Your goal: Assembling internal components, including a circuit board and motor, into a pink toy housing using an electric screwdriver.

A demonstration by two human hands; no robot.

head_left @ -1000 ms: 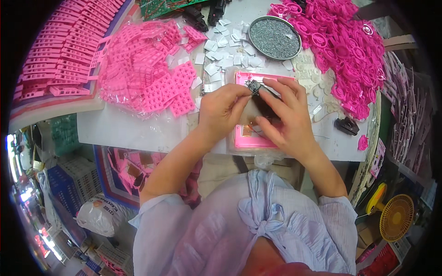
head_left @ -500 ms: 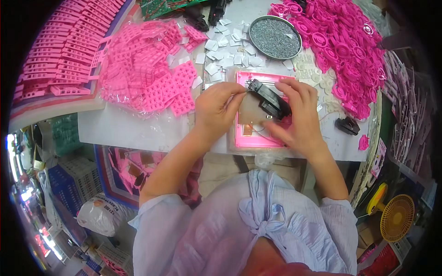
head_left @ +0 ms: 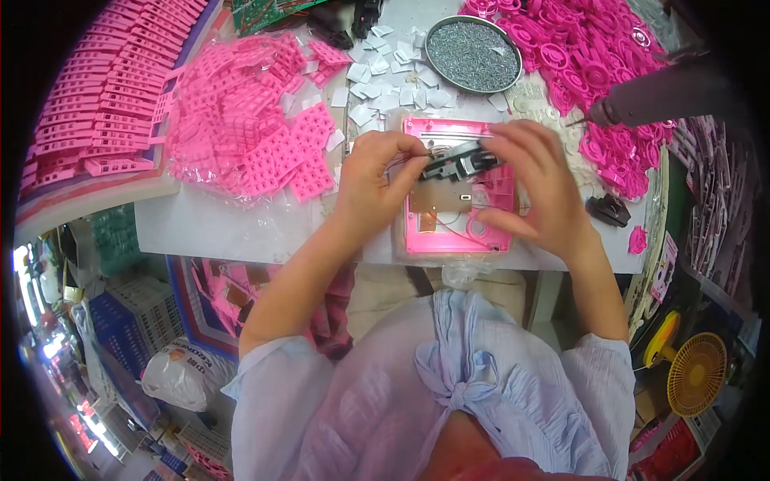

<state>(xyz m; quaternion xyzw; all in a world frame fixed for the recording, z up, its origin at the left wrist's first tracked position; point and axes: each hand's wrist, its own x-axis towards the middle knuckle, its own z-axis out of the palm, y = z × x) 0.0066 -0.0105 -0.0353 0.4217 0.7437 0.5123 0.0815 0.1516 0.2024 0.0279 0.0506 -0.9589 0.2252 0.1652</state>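
We judge fitting underway: left fingers (head_left: 412, 145) pinch one end of the black module (head_left: 462, 167); right fingers (head_left: 520, 143) spread, released. Next calls for aligning it over the pink housing (head_left: 433, 243).

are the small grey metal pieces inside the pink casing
No, the small grey metal pieces lie in a round dish beyond the pink casing, beside the scattered white squares.
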